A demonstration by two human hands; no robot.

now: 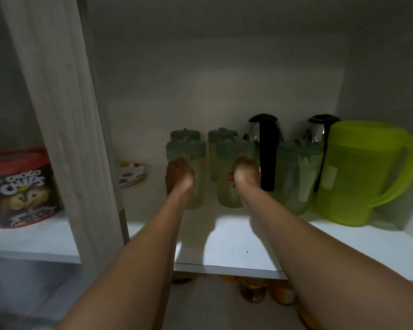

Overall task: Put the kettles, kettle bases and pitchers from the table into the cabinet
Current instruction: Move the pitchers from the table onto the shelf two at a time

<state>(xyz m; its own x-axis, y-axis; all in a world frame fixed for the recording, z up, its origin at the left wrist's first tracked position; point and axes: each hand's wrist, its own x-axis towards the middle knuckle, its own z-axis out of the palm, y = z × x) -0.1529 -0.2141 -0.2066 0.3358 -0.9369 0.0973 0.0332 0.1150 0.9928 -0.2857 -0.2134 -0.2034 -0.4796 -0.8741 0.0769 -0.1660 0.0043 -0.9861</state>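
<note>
**A:** Pitchers, five small ones with grey-green lids, stand upright on the white cabinet shelf (pixel 224 236), beside two steel kettles and one large lime-green pitcher (pixel 353 172). Where are the hands?

**B:** Both reach straight forward into the cabinet. The left hand (pixel 179 175) is wrapped around the left front pitcher (pixel 186 167). The right hand (pixel 244 173) is wrapped around the middle front pitcher (pixel 234 170). Each is grasping its pitcher at mid-height, below the lid.

**A:** Are the two pitchers set down?

**B:** Their bases look level with the shelf, though shadow makes contact hard to confirm. Both stand with the long axis vertical, directly ahead of the hands.

**A:** What sits around them?

**B:** Two more pitchers stand just behind, one behind each held pitcher. A fifth pitcher (pixel 298 172) stands to the right, with the left kettle (pixel 264 134) between it and the right hand. The right kettle (pixel 320 129) is behind, near the lime-green pitcher at far right.

**A:** What does the next move depend on?

**B:** Probably on letting go and drawing both hands straight back towards the person. The right hand lies just beside the left kettle's black handle, so it has less room than the left.
</note>
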